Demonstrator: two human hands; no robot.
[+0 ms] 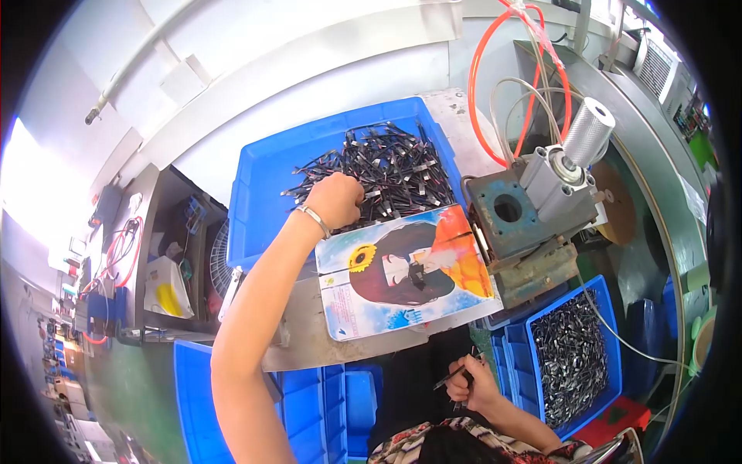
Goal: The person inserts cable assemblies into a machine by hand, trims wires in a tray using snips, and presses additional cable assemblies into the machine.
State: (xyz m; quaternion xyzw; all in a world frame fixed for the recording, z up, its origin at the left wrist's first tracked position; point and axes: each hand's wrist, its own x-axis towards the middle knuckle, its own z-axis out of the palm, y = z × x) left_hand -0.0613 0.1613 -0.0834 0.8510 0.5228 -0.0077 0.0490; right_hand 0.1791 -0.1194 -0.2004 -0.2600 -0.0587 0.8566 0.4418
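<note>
My left hand (336, 199), with a metal bracelet at the wrist, reaches over the illustrated board to the near edge of a pile of short black cables with silvery ends (398, 166). Its fingers are curled down against the pile, and what they pinch is hidden. The pile lies in a large blue tray (259, 182). Low in front of my body, my right hand (473, 385) is closed around a few thin dark pieces that look like the same short cables. The board (348, 309), printed with a drawn figure and a yellow flower, lies between tray and body.
A metal press fixture with a cylinder (553, 185) stands right of the board, with orange air hoses (473, 93) above. Below it, a blue bin (614, 359) holds many similar cables. More blue bins (197, 402) stand at lower left. A shelf cabinet (151, 232) and fan (220, 259) are left.
</note>
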